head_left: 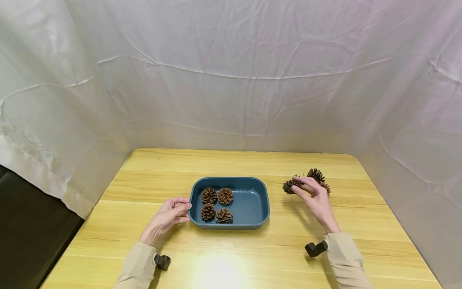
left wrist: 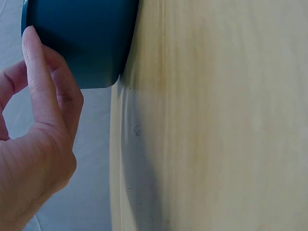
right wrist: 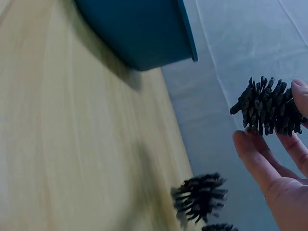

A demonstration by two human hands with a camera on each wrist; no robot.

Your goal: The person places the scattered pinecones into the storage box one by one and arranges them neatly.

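A blue rectangular container (head_left: 252, 208) stands on the table, with several brown pine cones (head_left: 225, 196) grouped in its left half. At its left end my left hand (head_left: 169, 214) holds the rim, the thumb (left wrist: 38, 72) against the outer wall; where the other fingertips end is partly hidden. To the right of the container, my right hand (head_left: 317, 200) pinches a dark pine cone (right wrist: 269, 106) between thumb and fingers, raised above the table. Behind that hand lie two more pine cones, a dark one (head_left: 316, 175) and a browner one (head_left: 326, 187) partly covered by the hand.
The wooden table (head_left: 159, 168) has a pale curtain (head_left: 245, 100) hanging behind it and along both sides. A black mount (head_left: 163, 262) sits on the left wrist, and another black mount (head_left: 315, 249) on the right. Something dark (head_left: 29, 228) shows beyond the table's left edge.
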